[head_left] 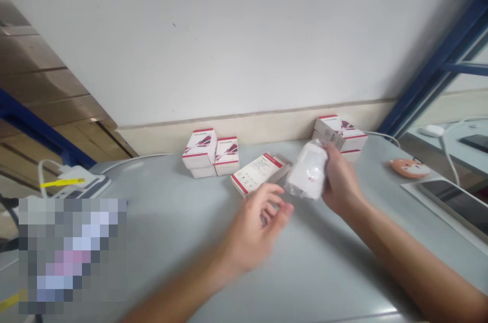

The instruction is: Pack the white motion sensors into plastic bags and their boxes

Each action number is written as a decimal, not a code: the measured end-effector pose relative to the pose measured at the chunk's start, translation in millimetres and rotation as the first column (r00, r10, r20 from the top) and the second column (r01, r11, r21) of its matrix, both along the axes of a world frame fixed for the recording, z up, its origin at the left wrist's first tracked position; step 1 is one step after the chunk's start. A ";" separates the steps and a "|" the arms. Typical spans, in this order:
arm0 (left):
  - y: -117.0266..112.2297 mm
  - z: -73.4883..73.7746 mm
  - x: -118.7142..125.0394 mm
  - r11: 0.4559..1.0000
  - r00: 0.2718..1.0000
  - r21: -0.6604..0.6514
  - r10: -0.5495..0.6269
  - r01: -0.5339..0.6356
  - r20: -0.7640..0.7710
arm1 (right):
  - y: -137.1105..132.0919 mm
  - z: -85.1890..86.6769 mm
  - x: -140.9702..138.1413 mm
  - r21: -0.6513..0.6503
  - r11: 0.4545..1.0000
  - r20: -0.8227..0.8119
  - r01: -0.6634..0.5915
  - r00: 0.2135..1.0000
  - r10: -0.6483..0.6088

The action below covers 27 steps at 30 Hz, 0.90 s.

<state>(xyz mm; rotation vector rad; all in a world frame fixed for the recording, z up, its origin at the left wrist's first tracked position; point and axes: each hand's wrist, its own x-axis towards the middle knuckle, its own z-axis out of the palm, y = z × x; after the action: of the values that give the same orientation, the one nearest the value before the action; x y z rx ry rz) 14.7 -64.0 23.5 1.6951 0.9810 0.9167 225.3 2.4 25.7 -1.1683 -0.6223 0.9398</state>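
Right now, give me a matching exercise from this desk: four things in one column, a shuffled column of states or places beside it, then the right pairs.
Things:
1. Left hand
2. Right hand
3. Red-and-white box
4. Orange cartoon-faced object

States or places:
A. Beside a dark-screened tablet
B. Holding a plastic-wrapped white item
C. Lying flat, just beyond the left hand
D. Empty, fingers loosely curled

Pairs: 1D, 2B, 3C, 4A.

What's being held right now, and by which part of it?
The right hand holds a white device in clear plastic by its right side. The left hand is open and holds nothing.
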 end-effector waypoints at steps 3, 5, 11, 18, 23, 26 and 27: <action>-6.0 -1.3 11.4 0.918 0.967 -0.368 -0.059 0.150 0.247 | -14.1 5.7 -18.8 -0.087 0.995 -0.103 -0.057 0.993 0.048; -2.9 -1.4 13.8 0.863 0.935 -0.475 0.005 0.176 0.354 | -21.3 11.9 -22.0 -0.038 0.979 -0.023 -0.201 0.979 0.200; 10.9 -5.0 7.7 0.824 0.850 -0.536 0.143 0.181 0.508 | -26.8 34.5 0.8 0.041 0.853 0.640 -0.520 0.669 0.377; 22.1 -8.5 -0.1 0.755 0.818 -0.567 0.071 0.330 0.570 | -10.1 33.7 17.1 0.259 0.927 0.470 -0.269 0.874 0.122; 20.7 -4.6 -3.3 0.709 0.831 -0.622 0.092 0.332 0.549 | 10.0 29.6 35.8 0.429 0.903 0.168 0.032 0.979 -0.114; 18.8 -4.6 -3.8 0.677 0.791 -0.611 0.069 0.410 0.607 | 18.3 23.7 41.9 0.406 0.913 0.090 0.031 0.993 -0.073; 18.7 -4.8 -3.7 0.668 0.774 -0.605 0.068 0.434 0.629 | 20.6 19.3 42.6 0.377 0.926 0.094 0.011 0.994 -0.050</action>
<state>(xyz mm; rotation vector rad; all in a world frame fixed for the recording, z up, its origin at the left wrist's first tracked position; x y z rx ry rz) 10.9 -45.3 18.8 0.6985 0.5620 0.7029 267.9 22.9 45.1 -0.8806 -0.8250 0.6965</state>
